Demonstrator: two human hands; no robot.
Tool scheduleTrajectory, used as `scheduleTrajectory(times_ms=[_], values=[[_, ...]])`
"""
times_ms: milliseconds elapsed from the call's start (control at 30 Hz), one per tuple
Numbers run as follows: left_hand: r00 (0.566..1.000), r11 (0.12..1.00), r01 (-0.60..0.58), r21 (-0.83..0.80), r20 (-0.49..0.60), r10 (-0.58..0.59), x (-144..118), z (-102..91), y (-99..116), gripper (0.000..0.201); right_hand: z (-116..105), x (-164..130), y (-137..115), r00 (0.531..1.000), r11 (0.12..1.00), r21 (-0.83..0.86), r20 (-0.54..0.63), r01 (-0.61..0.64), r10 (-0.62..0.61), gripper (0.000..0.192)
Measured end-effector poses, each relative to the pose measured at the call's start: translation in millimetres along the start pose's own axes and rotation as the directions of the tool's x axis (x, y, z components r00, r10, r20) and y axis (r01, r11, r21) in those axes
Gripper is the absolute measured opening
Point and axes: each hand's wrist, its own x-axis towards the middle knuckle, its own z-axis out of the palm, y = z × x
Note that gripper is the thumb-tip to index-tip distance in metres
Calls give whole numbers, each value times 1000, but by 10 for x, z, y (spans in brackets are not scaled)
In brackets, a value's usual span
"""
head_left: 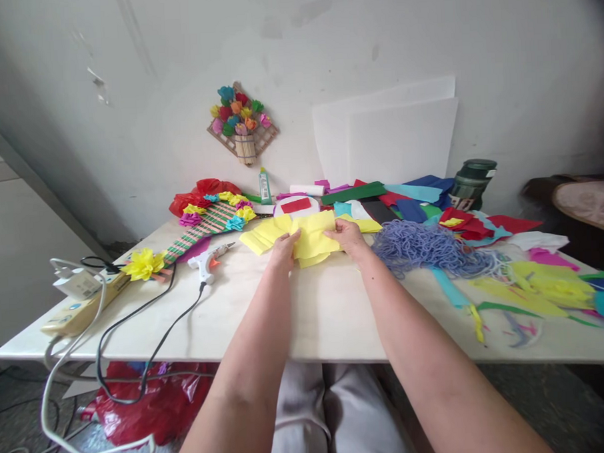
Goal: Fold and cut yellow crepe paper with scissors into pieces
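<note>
Both my hands hold a piece of yellow crepe paper [313, 234] just above the middle of the table. My left hand [284, 248] pinches its left edge, and my right hand [348, 238] pinches the right side. More yellow paper [265, 235] lies behind and to the left. Left of my hands a white hot glue gun [203, 263] rests on the table with its cord running off the front edge. Beyond it lies a woven fan-shaped craft [205, 229] trimmed with paper flowers, a large yellow paper flower [144, 264] at its handle end.
A tangle of blue-purple yarn [423, 246] sits right of my hands, with coloured paper scraps [545, 286] beyond. A power strip [85, 309] with cables occupies the left edge. A dark green jar [473, 184] and a glue tube [265, 187] stand at the back.
</note>
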Motion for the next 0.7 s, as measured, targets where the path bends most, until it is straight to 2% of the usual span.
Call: scheduleTrajectory(times_ms=[167,333,400,567,700], values=[[998,998,-58,-15,19,58,-4,-10,-12,26,-22,-9,-7,1000,1000,27,14,-12,11,29],[994,997,-68,-41,86,72,-1,-9,-2,33,-41,-21,-9,1000,1000,-5,4,-21,21,29],[995,997,-71,-42,61,73,-2,-5,3,33,-41,-16,6,999,999,-18,29,-35,35,29],[990,995,-102,-9,-98,100,15,3,8,30,-31,4,46,995,999,-18,92,-43,45,29],[985,989,-147,11,-90,147,14,11,26,32,-24,2,38,998,998,17,46,-54,53,27]])
